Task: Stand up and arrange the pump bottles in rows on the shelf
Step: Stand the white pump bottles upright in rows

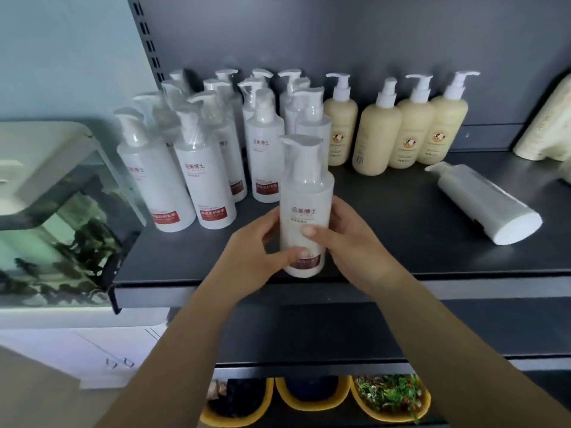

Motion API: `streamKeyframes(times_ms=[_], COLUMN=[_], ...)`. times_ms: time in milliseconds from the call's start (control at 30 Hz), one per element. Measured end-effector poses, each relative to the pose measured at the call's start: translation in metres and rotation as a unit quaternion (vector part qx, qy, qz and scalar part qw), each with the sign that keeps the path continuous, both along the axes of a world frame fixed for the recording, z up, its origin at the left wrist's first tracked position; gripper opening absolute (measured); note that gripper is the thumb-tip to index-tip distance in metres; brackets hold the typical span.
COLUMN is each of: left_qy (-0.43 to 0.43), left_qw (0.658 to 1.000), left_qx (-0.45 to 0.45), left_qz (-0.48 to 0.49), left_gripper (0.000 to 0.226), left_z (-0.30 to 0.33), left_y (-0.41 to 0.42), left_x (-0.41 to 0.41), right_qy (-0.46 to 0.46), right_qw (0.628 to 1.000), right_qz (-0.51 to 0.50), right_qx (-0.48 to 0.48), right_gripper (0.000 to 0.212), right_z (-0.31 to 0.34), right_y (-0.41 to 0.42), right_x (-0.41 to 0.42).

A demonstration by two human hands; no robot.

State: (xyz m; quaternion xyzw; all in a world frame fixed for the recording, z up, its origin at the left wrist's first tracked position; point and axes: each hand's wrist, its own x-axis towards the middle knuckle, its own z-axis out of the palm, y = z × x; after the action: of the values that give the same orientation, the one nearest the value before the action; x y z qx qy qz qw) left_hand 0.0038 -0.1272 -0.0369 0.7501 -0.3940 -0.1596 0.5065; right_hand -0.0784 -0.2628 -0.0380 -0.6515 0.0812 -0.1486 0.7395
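A white pump bottle with a red label stands upright near the front edge of the dark shelf. My left hand grips its lower left side, thumb across the red label. My right hand grips its right side, thumb on the front. Behind and to the left, several white pump bottles stand in rows. Several cream pump bottles stand in a row at the back. One white pump bottle lies on its side at the right.
A fish tank sits left of the shelf, close to its edge. A cream pouch leans at the far right. A lower shelf and yellow bins are below.
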Motion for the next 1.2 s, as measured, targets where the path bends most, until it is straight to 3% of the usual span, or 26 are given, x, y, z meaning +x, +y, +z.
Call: streamKeyframes(times_ms=[100, 267, 367, 567, 733, 833, 933, 1033, 1200], left_qy=[0.027, -0.003, -0.051, -0.249, -0.3, -0.291, -0.29, -0.296, -0.315], left_qw=[0.999, 0.995, 0.99, 0.945, 0.932, 0.935, 0.936, 0.931, 0.926], left_qx=[-0.028, -0.018, 0.024, 0.094, 0.096, 0.096, 0.091, 0.09, 0.118], left_qz=[0.027, 0.096, 0.132, 0.19, 0.179, 0.18, 0.177, 0.192, 0.172], left_gripper=[0.06, 0.057, 0.05, 0.045, 0.032, 0.026, 0.022, 0.022, 0.022], left_z=[-0.004, -0.011, -0.017, -0.036, -0.04, -0.039, -0.04, -0.04, -0.04], left_y=[0.0, -0.001, 0.002, 0.004, 0.003, 0.005, 0.006, 0.006, 0.005], left_x=[0.012, 0.029, 0.033, 0.03, 0.031, 0.029, 0.025, 0.024, 0.025], right_qy=[0.0, -0.007, -0.008, 0.016, 0.032, 0.073, 0.088, 0.143, 0.431], right_qw=[0.998, 0.994, 0.993, 0.994, 0.993, 0.979, 0.934, 0.839, 0.65], right_qz=[-0.026, -0.047, -0.03, -0.079, -0.098, -0.138, -0.245, -0.363, -0.376], right_qx=[-0.049, -0.096, -0.111, -0.08, -0.064, -0.132, -0.243, -0.378, -0.501], right_gripper=[0.044, 0.036, 0.039, 0.038, 0.043, 0.045, 0.036, 0.038, 0.069], right_z=[0.002, 0.002, 0.005, -0.004, -0.006, -0.007, 0.0, 0.016, 0.016], right_y=[0.003, 0.003, 0.001, -0.001, 0.003, -0.001, -0.032, -0.088, -0.168], right_x=[0.016, 0.048, 0.066, 0.091, 0.094, 0.079, 0.046, 0.002, -0.039])
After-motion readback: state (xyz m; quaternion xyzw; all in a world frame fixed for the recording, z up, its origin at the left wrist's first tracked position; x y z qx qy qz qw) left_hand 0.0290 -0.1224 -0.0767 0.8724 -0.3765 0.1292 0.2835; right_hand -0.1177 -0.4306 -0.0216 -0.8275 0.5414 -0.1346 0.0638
